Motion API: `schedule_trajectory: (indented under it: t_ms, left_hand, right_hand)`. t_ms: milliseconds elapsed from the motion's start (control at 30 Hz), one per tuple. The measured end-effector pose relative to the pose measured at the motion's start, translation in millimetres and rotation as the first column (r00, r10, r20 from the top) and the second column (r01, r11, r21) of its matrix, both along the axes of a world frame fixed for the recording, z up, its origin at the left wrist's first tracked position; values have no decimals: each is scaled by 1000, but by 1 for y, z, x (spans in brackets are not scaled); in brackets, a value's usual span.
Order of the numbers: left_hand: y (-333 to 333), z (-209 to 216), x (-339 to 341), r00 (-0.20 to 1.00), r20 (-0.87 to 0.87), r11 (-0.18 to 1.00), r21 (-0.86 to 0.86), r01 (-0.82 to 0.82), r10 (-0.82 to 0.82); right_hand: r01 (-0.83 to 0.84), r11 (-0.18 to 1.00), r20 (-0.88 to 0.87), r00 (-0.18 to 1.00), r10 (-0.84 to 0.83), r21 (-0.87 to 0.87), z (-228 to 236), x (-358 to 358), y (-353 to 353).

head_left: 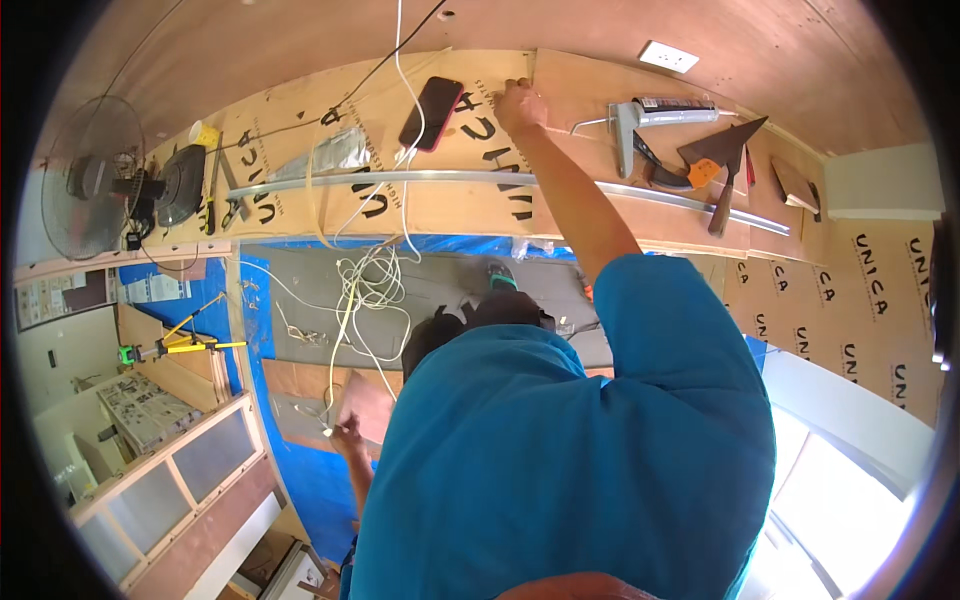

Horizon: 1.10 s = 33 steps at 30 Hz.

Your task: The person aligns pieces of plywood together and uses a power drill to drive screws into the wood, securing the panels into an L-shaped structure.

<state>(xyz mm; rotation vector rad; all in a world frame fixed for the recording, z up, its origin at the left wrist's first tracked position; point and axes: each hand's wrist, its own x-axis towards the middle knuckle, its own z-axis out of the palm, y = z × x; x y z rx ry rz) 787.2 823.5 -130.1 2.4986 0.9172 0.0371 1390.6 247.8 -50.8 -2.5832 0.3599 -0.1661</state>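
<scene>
My right arm stretches forward over the paper-covered counter (285, 150). At its far edge, by the wall, my right hand (521, 107) rests with fingers curled together; what they grip, if anything, is hidden. Low on the left, my left hand (348, 438) is closed at the lower edge of a thin reddish-brown sheet (366, 406). A white plug end (328, 432) of a cord lies right beside those fingers. To the left of my right hand, a dark phone with a red edge (432, 114) lies on the counter.
A long metal strip (440, 177) runs along the counter. At right lie a caulking gun (665, 113), a trowel (722, 142) and an orange-handled tool (703, 173). A fan (95, 180) stands far left. Tangled white cord (372, 285) covers part of the floor, near a yellow tripod (190, 337).
</scene>
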Motion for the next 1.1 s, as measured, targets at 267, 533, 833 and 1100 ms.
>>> schedule_trajectory:
  t_ms: [267,533,833,1100]
  left_hand:
    - [-6,-32,-5,994,-87,977,-207,45,-65]
    - [-19,24,75,970,-238,977,-214,-6,-46]
    - [-25,51,76,950,-307,961,-243,-130,51]
    - [-44,-19,85,927,-269,958,-189,214,-260]
  right_hand:
    - [-23,966,-51,999,10,-257,-34,17,-10]
    - [-195,916,6,978,211,-349,-31,96,-111]
    - [-211,802,26,962,271,-560,-37,116,-78]
    - [-41,820,-27,999,32,-571,-52,130,-68]
